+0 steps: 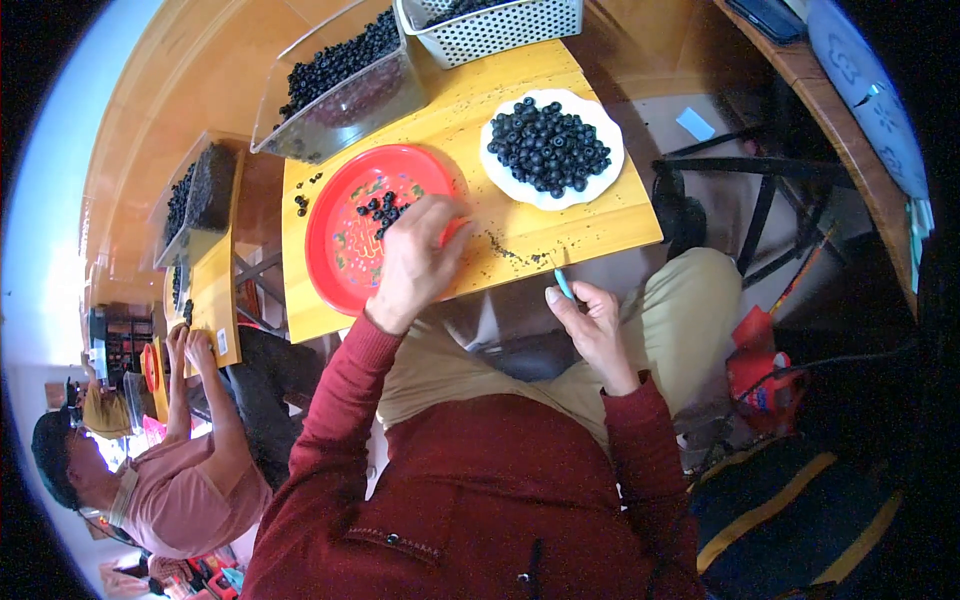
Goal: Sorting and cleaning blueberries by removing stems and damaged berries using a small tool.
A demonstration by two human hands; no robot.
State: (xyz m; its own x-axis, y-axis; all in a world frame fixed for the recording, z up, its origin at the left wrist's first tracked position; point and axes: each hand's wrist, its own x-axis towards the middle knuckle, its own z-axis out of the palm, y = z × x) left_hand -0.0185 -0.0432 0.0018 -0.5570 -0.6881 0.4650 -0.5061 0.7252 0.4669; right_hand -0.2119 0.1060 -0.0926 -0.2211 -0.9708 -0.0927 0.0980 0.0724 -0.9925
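Observation:
My right hand (pixel 592 330) is closed around a slim teal-handled pick (pixel 564 284), its thin tip pointing up by the table's near edge. Over the right rim of a red plate (pixel 330 270) is my left hand (pixel 422 255), fingers bent inward; anything between them is hidden. A few small blue-black round pieces, like blueberries (pixel 384 213), lie on that plate near my left knuckles. Right of it, a white scalloped plate (pixel 598 192) holds a heap of similar round pieces (pixel 550 145). Dark crumbs (pixel 510 250) are scattered on the yellow tabletop (pixel 470 275) between my hands.
A clear bin (pixel 400 95) of dark pieces and a white perforated basket (pixel 500 38) stand at the back. To the left, a co-worker (pixel 185 490) handles something small at another yellow table. A dark metal frame (pixel 765 215) and red bag (pixel 765 375) are at right.

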